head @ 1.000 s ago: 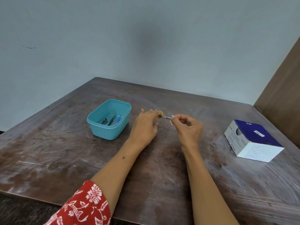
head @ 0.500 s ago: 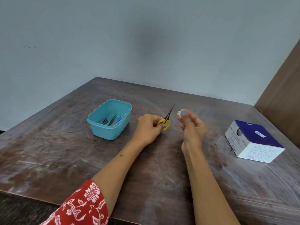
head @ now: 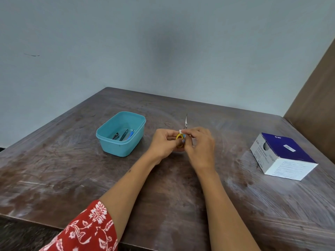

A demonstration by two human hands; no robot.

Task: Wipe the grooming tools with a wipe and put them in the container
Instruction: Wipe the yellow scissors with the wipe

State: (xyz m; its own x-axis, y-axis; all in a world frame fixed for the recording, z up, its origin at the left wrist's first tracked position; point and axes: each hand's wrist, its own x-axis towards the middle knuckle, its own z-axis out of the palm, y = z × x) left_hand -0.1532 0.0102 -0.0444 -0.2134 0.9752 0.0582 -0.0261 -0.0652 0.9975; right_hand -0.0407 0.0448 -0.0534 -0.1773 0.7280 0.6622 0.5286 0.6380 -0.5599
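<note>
Small scissors [head: 185,122] with yellow handles stand blades up over the middle of the table. My left hand [head: 164,144] grips them by the handles. My right hand [head: 199,145] pinches a small white wipe [head: 181,131] against the top of the yellow handles. Left of both hands stands a teal container [head: 108,142] with a few dark and blue grooming tools [head: 124,135] lying inside.
A blue and white box [head: 282,156] lies on the right side of the brown wooden table [head: 72,171]. A grey wall runs behind, and a brown panel rises at the far right. The table's near edge lies under my forearms.
The scissors turned from pointing sideways to blades up. My right hand, apart from them half a second ago, has come back and now holds the wipe against the handles.
</note>
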